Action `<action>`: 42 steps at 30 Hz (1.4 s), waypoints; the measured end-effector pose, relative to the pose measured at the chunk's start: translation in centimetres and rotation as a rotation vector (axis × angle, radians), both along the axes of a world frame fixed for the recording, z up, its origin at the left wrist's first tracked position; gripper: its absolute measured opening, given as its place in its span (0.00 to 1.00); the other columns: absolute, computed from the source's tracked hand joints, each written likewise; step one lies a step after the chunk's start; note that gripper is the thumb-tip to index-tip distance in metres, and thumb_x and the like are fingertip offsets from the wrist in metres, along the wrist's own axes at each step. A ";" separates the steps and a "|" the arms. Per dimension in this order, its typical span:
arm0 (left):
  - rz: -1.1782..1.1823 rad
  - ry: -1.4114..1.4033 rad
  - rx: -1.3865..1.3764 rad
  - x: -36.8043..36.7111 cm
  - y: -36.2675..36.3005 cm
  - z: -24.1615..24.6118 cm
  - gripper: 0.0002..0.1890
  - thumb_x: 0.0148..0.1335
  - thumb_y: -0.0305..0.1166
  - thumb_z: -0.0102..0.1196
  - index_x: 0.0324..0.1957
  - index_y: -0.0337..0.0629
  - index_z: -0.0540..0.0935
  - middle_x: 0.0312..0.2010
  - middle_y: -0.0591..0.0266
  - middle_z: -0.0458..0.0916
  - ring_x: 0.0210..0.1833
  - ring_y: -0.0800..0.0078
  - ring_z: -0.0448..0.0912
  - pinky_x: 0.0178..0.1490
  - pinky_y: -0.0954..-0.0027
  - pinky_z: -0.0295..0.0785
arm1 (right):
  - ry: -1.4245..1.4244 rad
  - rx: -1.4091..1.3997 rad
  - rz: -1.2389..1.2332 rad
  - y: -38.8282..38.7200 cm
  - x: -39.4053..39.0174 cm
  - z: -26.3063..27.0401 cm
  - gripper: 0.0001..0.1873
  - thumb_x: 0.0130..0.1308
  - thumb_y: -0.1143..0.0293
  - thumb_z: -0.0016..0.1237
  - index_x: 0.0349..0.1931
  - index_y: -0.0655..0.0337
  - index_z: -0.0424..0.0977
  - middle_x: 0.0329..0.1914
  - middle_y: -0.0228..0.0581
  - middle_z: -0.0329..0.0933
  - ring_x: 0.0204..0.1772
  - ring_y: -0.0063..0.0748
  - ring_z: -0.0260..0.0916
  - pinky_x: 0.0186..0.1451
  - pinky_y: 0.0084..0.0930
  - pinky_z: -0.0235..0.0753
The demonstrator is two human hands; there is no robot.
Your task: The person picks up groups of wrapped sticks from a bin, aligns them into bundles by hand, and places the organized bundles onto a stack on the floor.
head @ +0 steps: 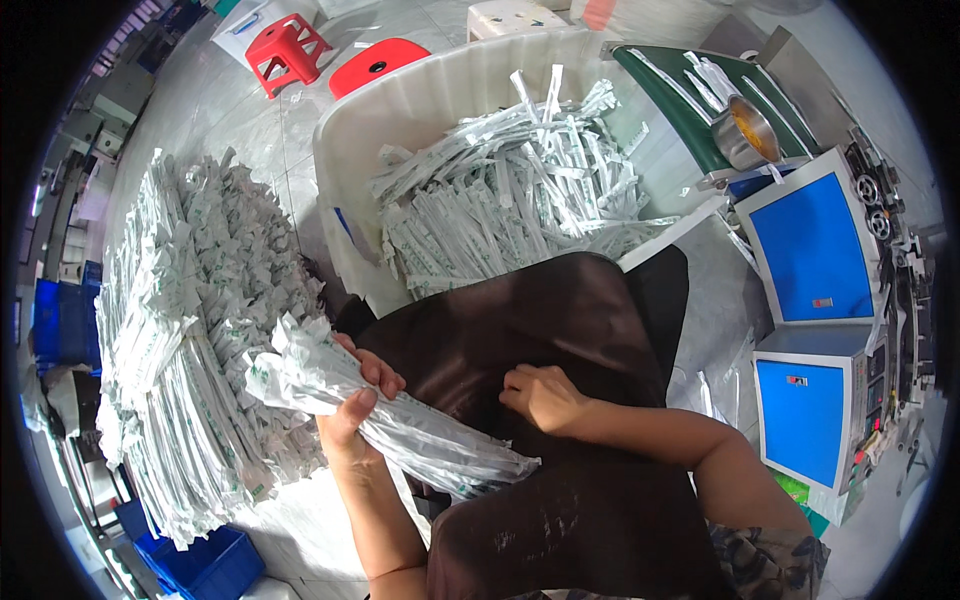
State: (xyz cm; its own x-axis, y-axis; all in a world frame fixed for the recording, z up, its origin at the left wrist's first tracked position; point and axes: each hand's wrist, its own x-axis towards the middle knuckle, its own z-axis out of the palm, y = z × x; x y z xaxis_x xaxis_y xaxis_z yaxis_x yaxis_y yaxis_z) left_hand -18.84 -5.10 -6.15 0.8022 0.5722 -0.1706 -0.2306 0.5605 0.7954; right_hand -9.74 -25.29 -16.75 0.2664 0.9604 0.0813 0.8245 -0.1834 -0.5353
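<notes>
My left hand (pixel 358 397) is wrapped around a bundle of slim white paper-wrapped sticks (pixel 450 435). The bundle lies slantwise over my lap, its crumpled wrapper ends at the upper left and the wrappers bearing green print. My right hand (pixel 546 397) is above the dark brown apron (pixel 517 315), to the right of the bundle and apart from it. Its fingers are curled in, and nothing shows between them. Beyond my knees, a large whitish plastic tub (pixel 341 161) holds a heap of loose wrapped sticks (pixel 480 217).
Left of me stands a big pile of bundled wrapped sticks (pixel 202 420). Blue bins (pixel 214 562) sit below it. A green conveyor belt (pixel 660 90) with a metal bowl (pixel 742 135) reaches over the tub's right end, near blue-panelled machinery (pixel 814 247). Red stools (pixel 285 52) stand behind.
</notes>
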 end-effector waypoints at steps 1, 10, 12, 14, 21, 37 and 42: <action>-0.005 -0.001 -0.001 0.1 0.0 0.0 0.32 0.35 0.28 0.63 0.45 0.39 0.62 0.25 0.61 0.68 0.26 0.70 0.71 0.35 0.67 0.71 | 0.011 -0.048 0.002 -0.1 -0.1 -0.1 0.06 0.48 0.72 0.47 0.27 0.61 0.74 0.29 0.37 0.69 0.35 0.36 0.69 0.31 0.31 0.72; -0.044 0.004 -0.012 0.2 0.2 -0.5 0.31 0.35 0.28 0.63 0.45 0.39 0.63 0.25 0.61 0.69 0.26 0.70 0.71 0.36 0.68 0.71 | -0.015 -0.095 -0.021 -0.7 0.1 0.1 0.07 0.47 0.72 0.45 0.27 0.60 0.75 0.29 0.38 0.72 0.35 0.38 0.71 0.33 0.30 0.72; -0.065 0.008 -0.011 0.3 0.2 -0.5 0.32 0.34 0.28 0.62 0.45 0.40 0.63 0.25 0.61 0.68 0.26 0.70 0.71 0.35 0.68 0.70 | 0.139 0.018 -0.106 -1.3 0.6 0.4 0.07 0.46 0.71 0.51 0.29 0.58 0.77 0.27 0.35 0.73 0.32 0.35 0.72 0.32 0.27 0.73; -0.086 0.020 0.012 0.7 -0.1 -0.3 0.32 0.34 0.28 0.61 0.46 0.41 0.63 0.25 0.61 0.67 0.25 0.71 0.69 0.33 0.69 0.68 | 0.280 0.003 -0.168 -1.2 0.7 1.0 0.06 0.48 0.71 0.51 0.28 0.57 0.78 0.29 0.35 0.75 0.33 0.37 0.73 0.34 0.28 0.72; -0.200 -0.036 -0.068 1.7 -0.4 -0.3 0.31 0.34 0.23 0.61 0.45 0.40 0.64 0.27 0.60 0.70 0.28 0.68 0.72 0.32 0.69 0.69 | 0.571 -0.027 -0.239 -1.2 1.4 0.8 0.07 0.47 0.68 0.56 0.26 0.60 0.77 0.29 0.38 0.76 0.33 0.38 0.73 0.35 0.29 0.72; -0.281 0.164 0.092 4.0 -1.1 0.4 0.26 0.34 0.21 0.61 0.43 0.36 0.73 0.34 0.62 0.76 0.35 0.72 0.75 0.38 0.72 0.72 | 0.149 0.469 -0.303 7.0 5.2 11.5 0.07 0.46 0.77 0.52 0.29 0.63 0.72 0.26 0.39 0.72 0.27 0.42 0.73 0.29 0.29 0.73; -0.366 0.107 0.028 4.4 -0.3 -1.2 0.23 0.33 0.25 0.62 0.38 0.36 0.73 0.29 0.61 0.75 0.31 0.71 0.75 0.35 0.71 0.71 | 0.152 0.347 -0.277 7.5 6.6 11.8 0.05 0.46 0.75 0.51 0.25 0.63 0.70 0.24 0.40 0.71 0.27 0.43 0.72 0.28 0.31 0.72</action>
State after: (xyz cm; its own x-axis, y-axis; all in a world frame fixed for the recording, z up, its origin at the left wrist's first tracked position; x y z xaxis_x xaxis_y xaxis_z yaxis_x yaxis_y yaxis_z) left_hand -14.44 -5.44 -7.36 0.9328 0.2569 -0.2526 0.0655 0.5684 0.8201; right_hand -3.17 -17.82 -4.99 0.5429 0.7742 0.3255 0.6775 -0.1747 -0.7145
